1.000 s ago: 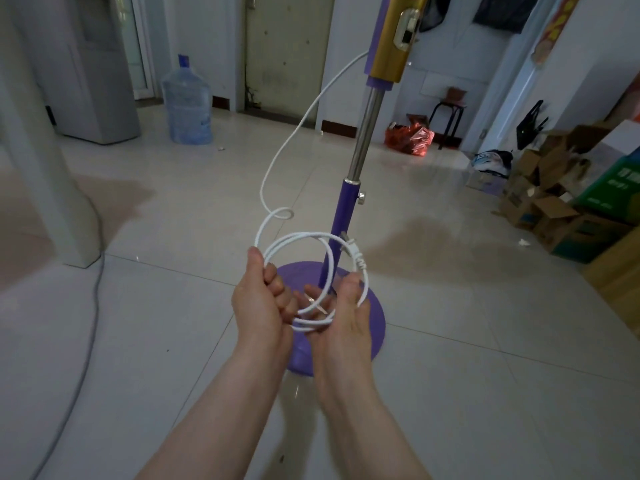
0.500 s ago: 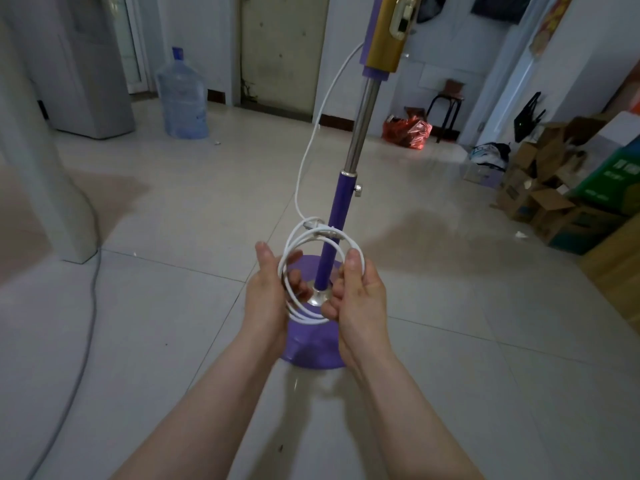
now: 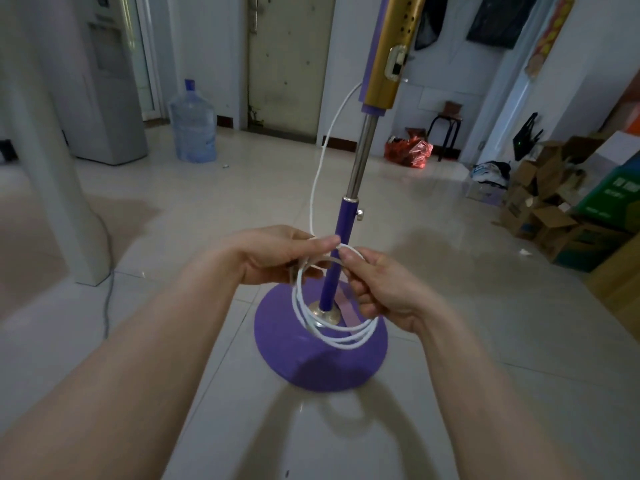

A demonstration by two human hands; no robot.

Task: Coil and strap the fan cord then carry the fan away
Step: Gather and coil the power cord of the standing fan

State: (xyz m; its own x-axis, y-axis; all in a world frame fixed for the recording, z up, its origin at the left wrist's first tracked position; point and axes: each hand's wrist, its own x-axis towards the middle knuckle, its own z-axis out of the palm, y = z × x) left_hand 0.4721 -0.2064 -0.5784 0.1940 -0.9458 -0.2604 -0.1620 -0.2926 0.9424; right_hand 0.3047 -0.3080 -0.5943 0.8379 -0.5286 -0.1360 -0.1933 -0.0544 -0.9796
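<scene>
Left hand closed on the top of the coiled cord; right hand pinched on the same bundle just beside it. Loops are hung before the fan pole, above the purple base. Coiling judged nearly done; strapping is called for next. One slack run is led up to the gold housing. Cardboard boxes are stacked well apart, right.
</scene>
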